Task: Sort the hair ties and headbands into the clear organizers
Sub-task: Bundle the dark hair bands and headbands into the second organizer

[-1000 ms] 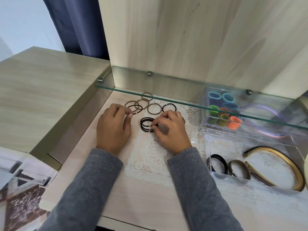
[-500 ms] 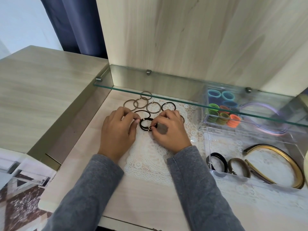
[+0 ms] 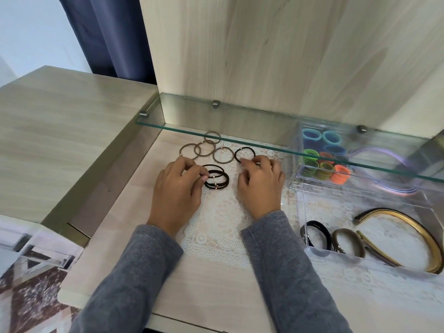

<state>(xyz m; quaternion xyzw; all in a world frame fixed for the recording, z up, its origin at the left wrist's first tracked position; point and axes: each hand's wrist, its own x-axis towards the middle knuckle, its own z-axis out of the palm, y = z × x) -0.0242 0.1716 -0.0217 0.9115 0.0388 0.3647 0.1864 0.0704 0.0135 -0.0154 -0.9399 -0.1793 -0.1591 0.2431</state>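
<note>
Resting on the far part of a lace mat (image 3: 216,227), the black ties (image 3: 217,180) lie stacked, and we see our left hand (image 3: 176,188) pinching their left edge between thumb and forefinger. Our right hand (image 3: 260,183), fingers curled, touches a lone tie (image 3: 245,155) further back on the mat; we cannot tell whether it grips. Brown ties (image 3: 204,149) sit at the mat's far left. Clear organizers (image 3: 303,212) stand right of the mat, holding headbands (image 3: 394,213).

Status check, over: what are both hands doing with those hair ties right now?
Left hand pinches stack of dark ties. Right hand touches lone black tie. Tan ties lie loose behind. Nothing blocks the clear organizers.
</note>
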